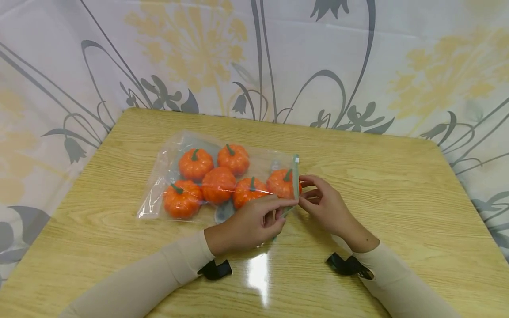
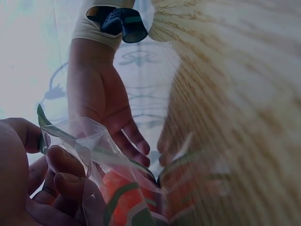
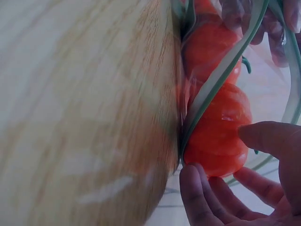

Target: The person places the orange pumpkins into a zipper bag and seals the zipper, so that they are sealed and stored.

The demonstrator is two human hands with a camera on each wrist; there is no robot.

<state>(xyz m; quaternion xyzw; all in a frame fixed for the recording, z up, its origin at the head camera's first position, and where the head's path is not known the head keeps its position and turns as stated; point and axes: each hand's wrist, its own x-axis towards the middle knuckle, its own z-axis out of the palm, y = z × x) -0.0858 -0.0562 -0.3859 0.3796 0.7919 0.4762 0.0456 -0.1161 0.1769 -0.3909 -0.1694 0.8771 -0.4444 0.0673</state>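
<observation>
A clear zip bag with a green zip strip lies on the table, its mouth toward the right. Several small orange toy pumpkins with green stems are inside. My left hand pinches the near edge of the bag's mouth; the left wrist view shows the film between its thumb and fingers. My right hand is at the mouth and holds the rightmost pumpkin, thumb on one side and fingertips at its outer end. That pumpkin sits just within the opening, partly behind the zip strip.
The wooden table runs back to a floral patterned cloth that hangs behind it and at the sides. A black strap piece hangs at the left cuff, another black strap piece at the right.
</observation>
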